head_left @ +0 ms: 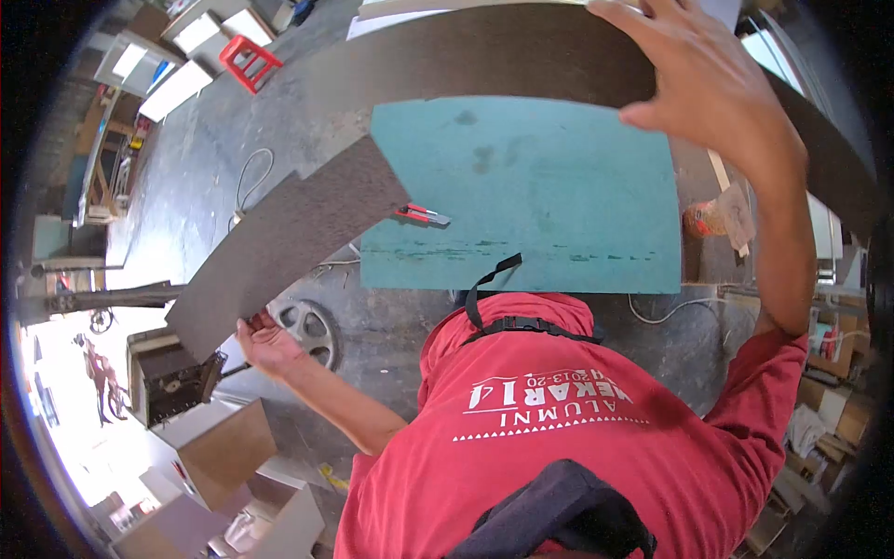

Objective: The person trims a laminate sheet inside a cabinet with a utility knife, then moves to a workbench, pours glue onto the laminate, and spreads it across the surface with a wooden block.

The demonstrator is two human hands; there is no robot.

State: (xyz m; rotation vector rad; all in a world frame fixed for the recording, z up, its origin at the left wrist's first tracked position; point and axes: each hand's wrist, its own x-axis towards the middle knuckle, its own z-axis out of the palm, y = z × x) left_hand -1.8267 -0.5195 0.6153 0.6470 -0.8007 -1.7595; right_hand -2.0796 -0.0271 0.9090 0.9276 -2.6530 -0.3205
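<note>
At the lower left, my left hand point(270, 345) is closed on the near edge of a dark brown sheet point(289, 228), palm up. The sheet slants up toward the green board, its far end close to a red utility knife point(422, 216) lying there. Over a long, dark brown strip point(503, 51) at the top, my right hand point(703, 88) is spread wide, thumb by the near edge and fingers toward the far edge. Whether it bears on the strip, I cannot tell. Beneath lies the green board point(531, 186), stained and scuffed.
A red stool point(250, 63) stands on the concrete floor at the upper left. A spoked wheel point(309, 334) is below the brown sheet. Box-like panels point(219, 452) fill the lower left. An orange-labelled container point(705, 219) sits right of the green board. Cables trail on the floor.
</note>
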